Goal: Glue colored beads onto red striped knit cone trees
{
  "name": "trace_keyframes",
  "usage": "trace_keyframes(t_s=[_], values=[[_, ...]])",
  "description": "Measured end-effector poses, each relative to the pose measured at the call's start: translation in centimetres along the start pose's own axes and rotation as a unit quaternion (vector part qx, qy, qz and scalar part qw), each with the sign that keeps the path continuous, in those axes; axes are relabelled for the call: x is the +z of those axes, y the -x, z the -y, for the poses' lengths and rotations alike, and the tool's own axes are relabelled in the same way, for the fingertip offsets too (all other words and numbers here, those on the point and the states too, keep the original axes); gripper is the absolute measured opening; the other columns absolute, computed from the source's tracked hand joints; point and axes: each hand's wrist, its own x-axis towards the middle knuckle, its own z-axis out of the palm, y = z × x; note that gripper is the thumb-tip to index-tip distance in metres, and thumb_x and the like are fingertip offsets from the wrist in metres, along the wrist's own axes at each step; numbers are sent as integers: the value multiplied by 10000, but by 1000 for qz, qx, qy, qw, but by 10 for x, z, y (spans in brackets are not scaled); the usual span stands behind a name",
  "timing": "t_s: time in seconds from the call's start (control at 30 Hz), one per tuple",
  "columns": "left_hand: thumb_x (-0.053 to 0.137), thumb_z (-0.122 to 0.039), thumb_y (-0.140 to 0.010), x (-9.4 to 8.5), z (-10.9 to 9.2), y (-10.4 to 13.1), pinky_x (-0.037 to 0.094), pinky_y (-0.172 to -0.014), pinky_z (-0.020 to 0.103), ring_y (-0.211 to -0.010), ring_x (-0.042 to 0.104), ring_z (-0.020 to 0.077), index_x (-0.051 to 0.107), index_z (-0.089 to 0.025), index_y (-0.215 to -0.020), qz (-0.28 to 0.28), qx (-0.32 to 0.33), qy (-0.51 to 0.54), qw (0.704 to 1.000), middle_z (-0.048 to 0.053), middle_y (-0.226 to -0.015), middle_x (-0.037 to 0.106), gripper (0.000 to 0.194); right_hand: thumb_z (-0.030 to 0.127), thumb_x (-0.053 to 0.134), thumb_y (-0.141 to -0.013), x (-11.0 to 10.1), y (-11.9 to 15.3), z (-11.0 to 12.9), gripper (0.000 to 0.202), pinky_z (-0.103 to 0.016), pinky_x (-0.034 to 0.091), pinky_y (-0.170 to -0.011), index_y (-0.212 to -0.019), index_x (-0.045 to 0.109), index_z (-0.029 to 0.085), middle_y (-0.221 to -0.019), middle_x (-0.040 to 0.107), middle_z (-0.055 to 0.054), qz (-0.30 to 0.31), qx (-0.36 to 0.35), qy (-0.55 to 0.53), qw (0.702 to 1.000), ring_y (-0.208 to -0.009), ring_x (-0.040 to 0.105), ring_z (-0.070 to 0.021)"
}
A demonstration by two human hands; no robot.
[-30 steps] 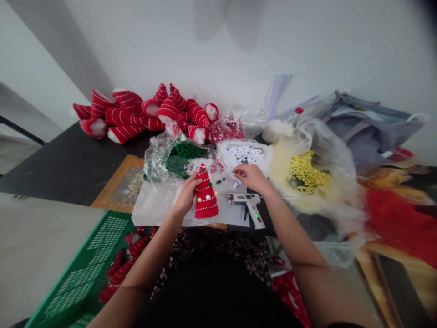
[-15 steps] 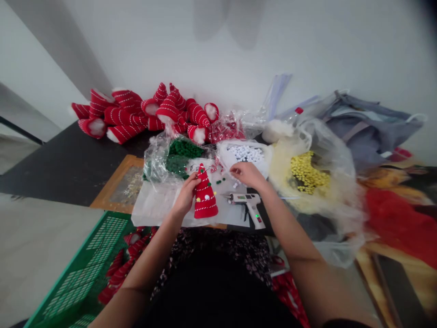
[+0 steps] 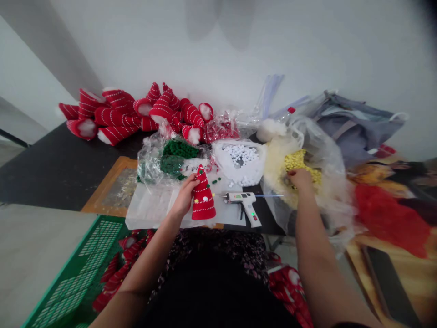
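My left hand (image 3: 186,193) grips a red cone (image 3: 204,210) near its top, on its left side. The cone stands upright, with white stitched lines and small green, white and yellow balls on it. My right hand (image 3: 299,178) reaches into a plastic bag at the edge of a heap of yellow pompoms (image 3: 295,160); its fingertips are too small and hidden to tell what they hold. A white glue gun (image 3: 246,202) lies between the hands, its nozzle toward the cone. White pompoms (image 3: 241,155) sit in a bag behind it, with green pompoms (image 3: 178,149) to their left.
Several red striped cones (image 3: 118,116) lie piled at the back left. A green crate (image 3: 73,269) with more red cones stands below the table at left. A wooden-framed tray (image 3: 118,189) lies on the dark table (image 3: 41,171). A grey bag (image 3: 355,125) is at the back right.
My right hand has moved right, from in front of the white pompoms to the yellow ones. My left hand still holds the cone. The whole view has shifted slightly.
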Motion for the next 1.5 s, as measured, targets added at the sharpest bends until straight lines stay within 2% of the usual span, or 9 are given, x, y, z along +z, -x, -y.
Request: trace_keyframes(t_s=[0.13, 0.3, 0.43, 0.53, 0.6, 0.73, 0.93, 1.13, 1.5], values=[[829, -358, -637, 7, -4, 3, 491, -790, 293, -867, 652, 207, 712, -223, -956, -32, -13, 17, 999, 6, -932, 733, 365, 44, 671, -731, 0, 6, -1, 166, -386, 548, -836, -652, 739, 173, -749, 775, -128, -18, 4, -54, 998, -866, 756, -303], [797, -360, -679, 9, -7, 6, 465, -753, 288, -795, 601, 180, 697, -233, -898, 3, 1, -2, 1000, -14, -874, 685, 272, 128, 662, -812, -19, 14, 12, 115, -409, 579, -851, -737, 732, 181, -758, 767, -109, -103, -14, -174, 979, -819, 745, -262], [777, -365, -698, 13, -8, 9, 467, -784, 290, -824, 599, 185, 699, -236, -890, 15, 19, -32, 999, -14, -880, 680, 244, 280, 762, -835, -29, 61, 70, 123, -361, 638, -800, -931, 797, 212, -928, 821, -67, -106, -119, -323, 933, -819, 767, -216], [752, -383, -716, 16, -9, 12, 470, -819, 300, -866, 604, 199, 698, -234, -883, 24, 28, -66, 997, -8, -902, 684, 231, 321, 825, -818, -28, 119, 130, 135, -353, 649, -752, -917, 820, 230, -924, 822, -48, -11, -271, -494, 826, -827, 765, -213], [735, -392, -729, 17, -10, 13, 470, -833, 304, -882, 601, 206, 694, -232, -876, 32, 34, -89, 995, -5, -907, 682, 221, 314, 811, -847, -24, 154, 165, 86, -319, 650, -731, -877, 822, 234, -935, 818, -46, 60, -324, -525, 784, -841, 762, -193], [722, -392, -749, 15, -10, 14, 468, -850, 305, -911, 601, 213, 711, -229, -912, 43, 48, -105, 992, 1, -932, 690, 231, 296, 780, -898, -12, 190, 202, 73, -302, 674, -742, -874, 816, 237, -961, 815, -54, 99, -376, -539, 747, -870, 775, -189], [736, -400, -747, 13, -6, 11, 489, -894, 327, -971, 622, 246, 735, -239, -921, 39, 64, -95, 993, 19, -969, 720, 238, 199, 708, -959, 0, 198, 213, 134, -365, 701, -817, -905, 812, 263, -991, 835, -49, 30, -452, -487, 747, -906, 803, -219], [753, -401, -731, 17, -8, 14, 488, -889, 321, -952, 622, 238, 740, -237, -917, 28, 44, -86, 995, 8, -947, 714, 248, 167, 676, -986, -10, 193, 205, 189, -375, 689, -874, -935, 816, 284, -989, 844, -37, -73, -466, -457, 754, -926, 812, -218], [756, -380, -769, 14, -1, 9, 495, -948, 332, -991, 629, 242, 737, -238, -910, 42, 79, -90, 992, 17, -989, 730, 201, 129, 615, -1011, 6, 193, 213, 238, -365, 692, -897, -992, 810, 264, -1063, 840, -57, -42, -548, -421, 722, -968, 812, -208]])
